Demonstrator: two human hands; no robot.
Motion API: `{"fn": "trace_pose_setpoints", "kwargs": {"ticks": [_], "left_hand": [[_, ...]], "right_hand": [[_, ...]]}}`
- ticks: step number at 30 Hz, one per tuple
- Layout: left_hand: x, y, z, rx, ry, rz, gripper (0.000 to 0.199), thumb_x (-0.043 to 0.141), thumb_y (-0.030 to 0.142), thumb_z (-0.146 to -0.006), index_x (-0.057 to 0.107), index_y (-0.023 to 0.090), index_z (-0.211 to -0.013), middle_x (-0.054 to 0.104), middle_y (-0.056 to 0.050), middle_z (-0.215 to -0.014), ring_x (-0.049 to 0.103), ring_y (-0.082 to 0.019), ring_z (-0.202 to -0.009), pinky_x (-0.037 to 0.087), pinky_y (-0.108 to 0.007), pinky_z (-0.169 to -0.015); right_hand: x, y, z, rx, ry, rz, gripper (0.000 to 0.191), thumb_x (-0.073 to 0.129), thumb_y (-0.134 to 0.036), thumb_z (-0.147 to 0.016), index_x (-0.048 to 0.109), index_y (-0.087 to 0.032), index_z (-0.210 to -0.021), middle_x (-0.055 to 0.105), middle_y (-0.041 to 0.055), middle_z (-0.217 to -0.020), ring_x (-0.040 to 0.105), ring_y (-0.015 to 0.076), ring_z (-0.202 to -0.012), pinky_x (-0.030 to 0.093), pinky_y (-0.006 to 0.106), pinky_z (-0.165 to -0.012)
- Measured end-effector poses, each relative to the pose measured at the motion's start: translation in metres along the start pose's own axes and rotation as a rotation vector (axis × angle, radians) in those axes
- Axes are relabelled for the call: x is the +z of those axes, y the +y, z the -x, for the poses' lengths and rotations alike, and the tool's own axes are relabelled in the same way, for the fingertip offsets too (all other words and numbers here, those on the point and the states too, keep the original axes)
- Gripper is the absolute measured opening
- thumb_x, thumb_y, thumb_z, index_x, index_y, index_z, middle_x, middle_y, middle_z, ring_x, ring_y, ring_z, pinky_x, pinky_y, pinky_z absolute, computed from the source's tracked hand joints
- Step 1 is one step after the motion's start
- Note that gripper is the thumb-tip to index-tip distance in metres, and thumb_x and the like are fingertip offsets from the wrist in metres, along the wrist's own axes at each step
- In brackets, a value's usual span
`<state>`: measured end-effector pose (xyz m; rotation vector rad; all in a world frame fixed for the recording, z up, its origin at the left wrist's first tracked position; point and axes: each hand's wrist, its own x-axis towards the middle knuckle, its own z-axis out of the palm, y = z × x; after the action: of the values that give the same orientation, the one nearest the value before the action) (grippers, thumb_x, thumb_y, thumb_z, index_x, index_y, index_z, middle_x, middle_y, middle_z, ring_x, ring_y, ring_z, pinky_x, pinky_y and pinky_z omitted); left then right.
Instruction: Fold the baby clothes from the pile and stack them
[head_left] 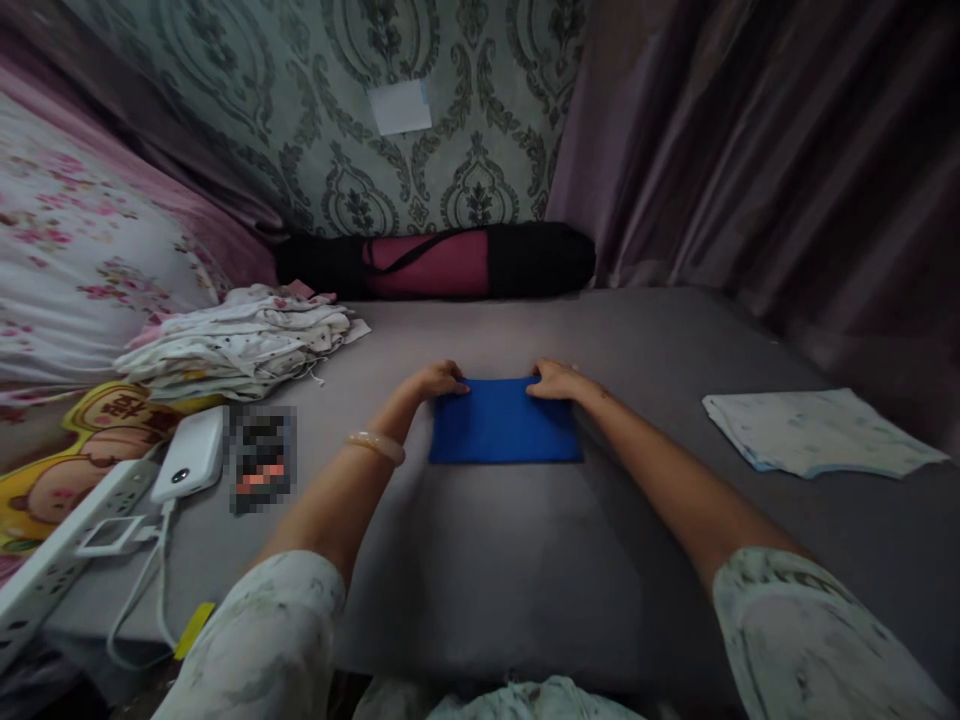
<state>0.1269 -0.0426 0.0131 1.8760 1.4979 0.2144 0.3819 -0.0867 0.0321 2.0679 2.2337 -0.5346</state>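
Note:
A flat blue rectangle (507,425), smooth and with a darker lower edge, lies on the grey bed surface in front of me. Whether it is a board, a folder or folded cloth, I cannot tell. My left hand (444,379) grips its far left corner, the thumb on top and the other fingers curled at the far edge. At the far right corner my right hand (553,380) holds it the same way. The thumbs rest apart on the blue top, and the fingertips behind are hidden.
A folded pale garment (814,432) lies at the right. On the left are a pile of clothes (247,335), a white power bank (191,450) with a cable, a power strip (82,530) and a yellow cushion (67,470). A black-and-red bag (435,265) lies along the wall.

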Motion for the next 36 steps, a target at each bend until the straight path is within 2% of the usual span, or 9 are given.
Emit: {"fn": "trace_pose_setpoints", "kwargs": {"ticks": [6, 13, 17, 20, 24, 27, 29, 33, 36], "left_hand": [[-0.005, 0.014, 0.005, -0.065, -0.048, 0.004, 0.025, 0.073, 0.031, -0.057, 0.061, 0.018, -0.076, 0.064, -0.001, -0.073, 0.059, -0.019, -0.079, 0.044, -0.025, -0.068], [-0.030, 0.030, 0.036, 0.103, -0.171, 0.130, 0.026, 0.072, 0.031, -0.058, 0.057, 0.020, -0.076, 0.058, 0.004, -0.068, 0.053, -0.014, -0.070, 0.038, -0.023, -0.064], [-0.056, 0.043, 0.053, 0.190, -0.198, 0.106, 0.033, 0.074, 0.035, -0.059, 0.060, 0.020, -0.084, 0.061, 0.003, -0.072, 0.055, -0.015, -0.070, 0.039, -0.024, -0.063], [-0.074, 0.056, 0.064, 0.298, -0.103, 0.072, 0.032, 0.072, 0.034, -0.064, 0.060, 0.019, -0.090, 0.062, 0.002, -0.072, 0.057, -0.014, -0.068, 0.040, -0.023, -0.063], [-0.083, 0.067, 0.074, 0.467, 0.167, 0.002, 0.033, 0.065, 0.029, -0.074, 0.061, 0.018, -0.105, 0.067, -0.002, -0.083, 0.061, -0.016, -0.076, 0.046, -0.025, -0.070], [-0.070, 0.058, 0.081, 0.569, 0.356, -0.124, 0.032, 0.056, 0.023, -0.081, 0.063, 0.020, -0.112, 0.069, -0.004, -0.105, 0.064, -0.019, -0.096, 0.048, -0.029, -0.086], [-0.051, 0.043, 0.086, 0.602, 0.387, -0.224, 0.036, 0.049, 0.019, -0.084, 0.063, 0.023, -0.116, 0.068, -0.003, -0.114, 0.063, -0.019, -0.106, 0.046, -0.030, -0.094], [-0.001, 0.001, 0.095, 0.663, 0.239, -0.360, 0.049, 0.042, 0.008, -0.080, 0.061, 0.025, -0.122, 0.066, -0.004, -0.123, 0.060, -0.019, -0.116, 0.044, -0.031, -0.101], [0.024, -0.022, 0.104, 0.721, 0.137, -0.401, 0.058, 0.042, 0.004, -0.074, 0.057, 0.021, -0.127, 0.061, -0.006, -0.131, 0.052, -0.019, -0.126, 0.041, -0.035, -0.107]], "right_hand": [[-0.018, -0.005, -0.011, 0.044, -0.245, -0.101, 0.033, 0.060, -0.030, -0.073, 0.067, -0.016, -0.101, 0.068, 0.0076, -0.085, 0.062, 0.0188, -0.069, 0.044, 0.028, -0.059], [-0.028, 0.008, 0.001, -0.152, -0.160, -0.181, 0.023, 0.063, -0.023, -0.070, 0.066, -0.015, -0.092, 0.067, 0.0052, -0.087, 0.058, 0.0144, -0.070, 0.040, 0.023, -0.059], [-0.052, 0.015, 0.021, -0.327, -0.094, -0.252, 0.017, 0.061, -0.018, -0.072, 0.065, -0.015, -0.088, 0.065, 0.0028, -0.082, 0.057, 0.0140, -0.072, 0.040, 0.023, -0.061], [-0.076, 0.013, 0.038, -0.357, 0.008, -0.296, 0.025, 0.063, -0.018, -0.074, 0.064, -0.014, -0.098, 0.066, 0.0040, -0.087, 0.059, 0.0159, -0.078, 0.043, 0.024, -0.067], [-0.093, 0.010, 0.055, -0.353, 0.250, -0.293, 0.035, 0.060, -0.023, -0.082, 0.059, -0.017, -0.116, 0.066, 0.0067, -0.105, 0.060, 0.0207, -0.093, 0.045, 0.031, -0.080], [-0.077, 0.009, 0.066, -0.377, 0.435, -0.162, 0.034, 0.050, -0.017, -0.087, 0.058, -0.021, -0.120, 0.062, 0.0072, -0.116, 0.055, 0.0231, -0.106, 0.040, 0.035, -0.091], [-0.054, 0.011, 0.074, -0.428, 0.464, -0.039, 0.037, 0.046, -0.009, -0.084, 0.059, -0.020, -0.117, 0.061, 0.0078, -0.117, 0.051, 0.0230, -0.110, 0.036, 0.035, -0.095], [0.004, 0.017, 0.090, -0.598, 0.372, 0.069, 0.041, 0.041, 0.000, -0.079, 0.061, -0.019, -0.108, 0.062, 0.0083, -0.111, 0.050, 0.0208, -0.105, 0.037, 0.032, -0.091], [0.032, 0.026, 0.099, -0.671, 0.309, 0.052, 0.049, 0.039, 0.005, -0.073, 0.061, -0.019, -0.110, 0.060, 0.0087, -0.113, 0.050, 0.0207, -0.104, 0.038, 0.032, -0.088]]}}
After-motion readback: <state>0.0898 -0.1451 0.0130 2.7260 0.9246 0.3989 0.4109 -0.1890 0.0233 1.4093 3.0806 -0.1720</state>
